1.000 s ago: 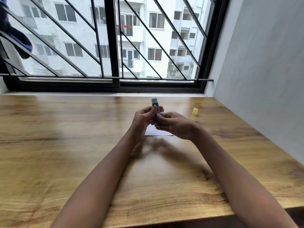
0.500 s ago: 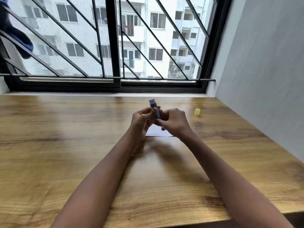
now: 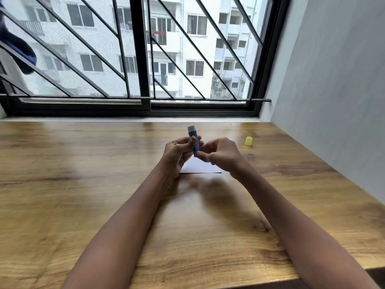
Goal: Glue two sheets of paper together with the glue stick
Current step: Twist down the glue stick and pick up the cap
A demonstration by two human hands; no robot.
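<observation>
A person holds a glue stick (image 3: 194, 140) upright above white paper (image 3: 200, 166) lying on a wooden table (image 3: 83, 163). The left hand (image 3: 177, 153) grips its barrel while the right hand (image 3: 220, 154) pinches the base, apparently to wind the glue up before spreading. The stick is blue with a pale grey tip bared, and its yellow cap (image 3: 248, 141) stands well apart to the right, near the wall.

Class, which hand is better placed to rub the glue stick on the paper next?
Probably the left hand: it grips the glue stick by the barrel, tip up, above the paper. The right hand only pinches its bottom end.
</observation>
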